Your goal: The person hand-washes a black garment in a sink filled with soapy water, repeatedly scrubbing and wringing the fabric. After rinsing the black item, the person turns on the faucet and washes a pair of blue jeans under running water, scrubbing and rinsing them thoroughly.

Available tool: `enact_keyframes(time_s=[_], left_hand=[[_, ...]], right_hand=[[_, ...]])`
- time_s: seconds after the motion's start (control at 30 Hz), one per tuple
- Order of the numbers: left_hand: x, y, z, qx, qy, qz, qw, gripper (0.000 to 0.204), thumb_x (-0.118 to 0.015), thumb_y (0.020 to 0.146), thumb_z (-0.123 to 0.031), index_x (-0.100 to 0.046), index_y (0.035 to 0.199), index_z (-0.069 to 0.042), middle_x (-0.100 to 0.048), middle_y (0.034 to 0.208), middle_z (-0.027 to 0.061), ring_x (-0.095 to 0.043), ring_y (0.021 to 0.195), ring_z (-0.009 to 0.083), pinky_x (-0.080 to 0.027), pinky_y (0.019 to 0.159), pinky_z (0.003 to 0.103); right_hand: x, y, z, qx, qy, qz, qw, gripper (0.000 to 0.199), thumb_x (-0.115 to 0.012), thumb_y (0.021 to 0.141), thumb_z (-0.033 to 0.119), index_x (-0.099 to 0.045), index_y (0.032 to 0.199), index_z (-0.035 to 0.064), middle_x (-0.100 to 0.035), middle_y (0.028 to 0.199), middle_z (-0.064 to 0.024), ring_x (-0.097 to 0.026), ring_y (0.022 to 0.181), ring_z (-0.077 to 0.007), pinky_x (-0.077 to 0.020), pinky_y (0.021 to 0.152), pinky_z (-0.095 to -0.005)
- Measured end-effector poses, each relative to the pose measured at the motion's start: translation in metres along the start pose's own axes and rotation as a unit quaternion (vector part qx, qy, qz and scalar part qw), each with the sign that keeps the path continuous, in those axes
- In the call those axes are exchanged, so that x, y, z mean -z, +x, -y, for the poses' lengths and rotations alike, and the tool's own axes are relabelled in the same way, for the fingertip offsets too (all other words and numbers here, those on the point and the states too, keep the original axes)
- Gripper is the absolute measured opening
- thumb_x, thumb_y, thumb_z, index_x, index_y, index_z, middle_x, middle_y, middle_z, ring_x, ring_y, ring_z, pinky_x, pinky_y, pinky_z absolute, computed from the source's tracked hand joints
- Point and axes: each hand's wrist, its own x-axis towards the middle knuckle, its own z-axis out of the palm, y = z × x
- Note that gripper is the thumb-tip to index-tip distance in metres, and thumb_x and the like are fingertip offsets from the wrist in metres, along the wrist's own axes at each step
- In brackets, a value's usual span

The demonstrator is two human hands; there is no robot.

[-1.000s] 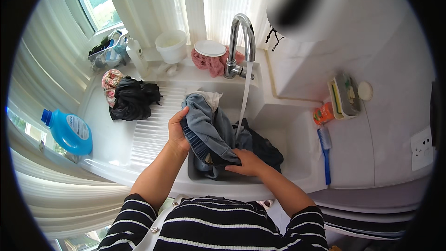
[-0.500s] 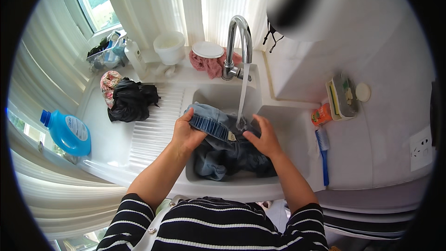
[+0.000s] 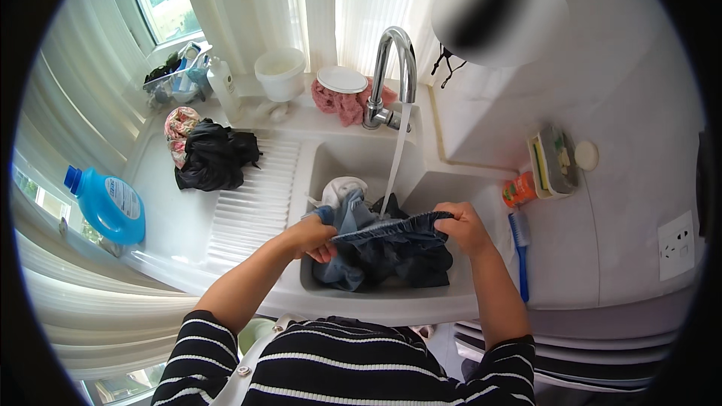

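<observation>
A pair of blue denim pants with an elastic waistband is stretched between my two hands over the sink basin. My left hand is closed on the left end of the waistband. At its other end, my right hand grips the band with bent fingers. The lower part of the denim hangs into the basin among dark, wet cloth. Water runs from the curved chrome faucet onto the fabric behind the waistband. A white cloth shows at the basin's back left.
Left of the basin, a black bundle and a floral cloth lie beside the ribbed drainboard. A blue detergent bottle stands farther left. On the right are a blue brush, an orange container and a sponge holder.
My right hand has moved from open beside the water to a grip on the waistband's right end. The band is now pulled straight across, and a white cloth shows behind it.
</observation>
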Motion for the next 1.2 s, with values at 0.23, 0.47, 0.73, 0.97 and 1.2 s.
enact_keyframes(time_s=[0.23, 0.47, 0.73, 0.97, 1.2], left_hand=[[-0.032, -0.027, -0.030, -0.457, 0.176, -0.063, 0.870, 0.028, -0.057, 0.066, -0.022, -0.062, 0.069, 0.006, -0.065, 0.088, 0.0239, -0.063, 0.087, 0.0339, -0.041, 0.093, 0.040], [0.010, 0.000, -0.021, -0.342, -0.347, 0.295, 0.822, 0.058, -0.044, 0.085, -0.053, -0.065, 0.091, 0.001, -0.066, 0.091, 0.0123, -0.060, 0.087, 0.0232, -0.035, 0.101, 0.038], [-0.015, 0.050, -0.022, -0.320, -0.073, -0.054, 0.943, 0.079, -0.062, 0.079, -0.053, -0.031, 0.129, 0.000, -0.052, 0.118, 0.0129, -0.051, 0.112, 0.0247, -0.039, 0.095, 0.033], [-0.033, 0.095, 0.012, -0.302, -0.346, -0.105, 0.882, 0.046, -0.065, 0.083, -0.018, -0.041, 0.118, -0.002, -0.057, 0.102, 0.0117, -0.060, 0.089, 0.0206, -0.051, 0.074, 0.034], [-0.004, 0.043, -0.044, -0.184, -0.631, -0.084, 0.749, 0.031, -0.054, 0.090, -0.032, -0.057, 0.102, -0.003, -0.064, 0.094, 0.0139, -0.063, 0.085, 0.0285, -0.051, 0.080, 0.044]], right_hand=[[-0.014, 0.011, 0.053, 0.084, 0.184, 0.025, 0.979, 0.032, -0.060, 0.073, 0.004, -0.037, 0.052, 0.0026, -0.037, 0.054, 0.0015, -0.033, 0.051, -0.0075, -0.0255, 0.046, -0.0274], [-0.004, 0.054, 0.060, 0.081, -0.304, -0.035, 0.949, 0.045, -0.066, 0.077, 0.030, -0.047, 0.056, -0.0046, -0.042, 0.054, -0.0165, -0.048, 0.047, -0.0220, -0.0343, 0.046, -0.0360], [-0.049, 0.092, -0.041, 0.003, -0.247, -0.115, 0.962, 0.043, -0.058, 0.084, 0.039, -0.056, 0.075, -0.0034, -0.057, 0.083, -0.0219, -0.054, 0.081, -0.0370, -0.0421, 0.071, -0.0422], [-0.083, 0.101, -0.045, 0.045, -0.341, -0.065, 0.937, 0.046, -0.055, 0.087, 0.040, -0.049, 0.106, -0.0016, -0.049, 0.119, -0.0217, -0.048, 0.104, -0.0426, -0.0402, 0.090, -0.0443], [-0.090, 0.036, -0.108, -0.169, -0.212, 0.067, 0.960, 0.122, -0.076, 0.059, 0.058, -0.005, 0.146, 0.0086, -0.014, 0.148, -0.0230, -0.014, 0.137, -0.0387, -0.0160, 0.111, -0.0390]])
